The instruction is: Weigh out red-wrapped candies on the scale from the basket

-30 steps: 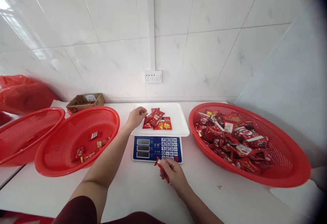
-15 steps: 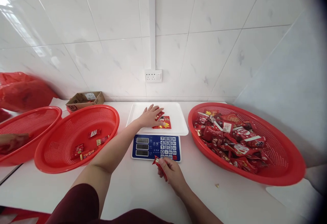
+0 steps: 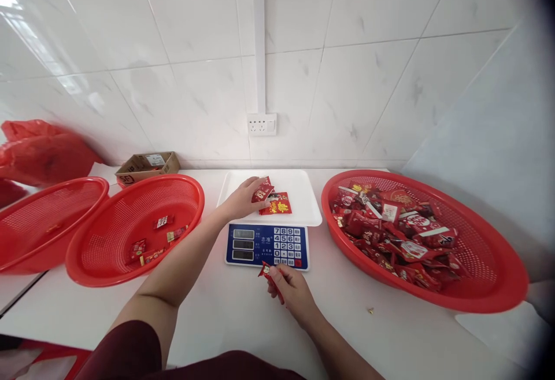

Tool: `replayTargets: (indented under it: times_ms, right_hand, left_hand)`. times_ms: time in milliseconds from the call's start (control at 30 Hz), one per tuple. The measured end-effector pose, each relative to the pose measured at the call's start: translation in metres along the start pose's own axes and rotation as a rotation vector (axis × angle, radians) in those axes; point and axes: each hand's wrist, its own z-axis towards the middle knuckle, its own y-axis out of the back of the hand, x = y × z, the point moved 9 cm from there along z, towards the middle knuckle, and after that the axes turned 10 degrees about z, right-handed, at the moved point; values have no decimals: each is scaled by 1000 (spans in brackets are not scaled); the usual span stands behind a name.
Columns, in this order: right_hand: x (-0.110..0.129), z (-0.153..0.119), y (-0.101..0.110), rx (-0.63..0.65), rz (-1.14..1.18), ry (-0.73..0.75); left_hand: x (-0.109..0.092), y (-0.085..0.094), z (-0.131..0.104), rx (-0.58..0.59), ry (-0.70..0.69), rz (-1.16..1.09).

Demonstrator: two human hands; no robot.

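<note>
My left hand [image 3: 245,199] reaches over the scale's white tray [image 3: 299,195], its thumb and fingers closed around a dark red candy packet [image 3: 262,190]. Against that packet lies another red packet with gold print [image 3: 281,203], flat on the tray. In front of the tray is the scale's blue keypad panel [image 3: 266,247] with three small displays. At its lower edge my right hand [image 3: 291,288] is closed on a small red wrapped candy [image 3: 266,271], whose printed end sticks out past the thumb; the rest is hidden in the palm.
To the right stands a big red basket [image 3: 489,253] heaped with red packets. A red basket [image 3: 87,253] with several small packets and another red basket [image 3: 26,253] are at left. Behind them are a cardboard box [image 3: 130,167] and a red plastic bag [image 3: 47,151].
My left hand was spread over the packets and has drawn back left, closing on one. The other person's hand has left the far-left basket. My right hand stays put.
</note>
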Motion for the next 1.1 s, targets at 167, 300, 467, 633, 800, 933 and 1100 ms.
replayTargets:
  times_ms: [167, 300, 467, 633, 800, 933, 1100]
  right_hand:
    - [-2, 1, 2, -13, 4, 6]
    - [-2, 2, 1, -6, -1, 21]
    - [-2, 4, 1, -7, -3, 23]
    - [3, 5, 3, -2, 29, 93]
    - [13, 1, -2, 40, 4, 210]
    - [19, -5, -10, 104, -44, 276]
    - [28, -14, -18, 165, -116, 386]
  left_hand:
    - [3, -4, -19, 16, 63, -19]
    - [14, 0, -25, -70, 163, -45]
    - [6, 16, -41, -218, 149, -69]
    - [-21, 3, -93, -269, 172, -226]
    - [-49, -57, -134, -28, 229, -464]
    - [-61, -77, -148, 44, 311, -799]
    - [-67, -71, -160, 29, 313, -835]
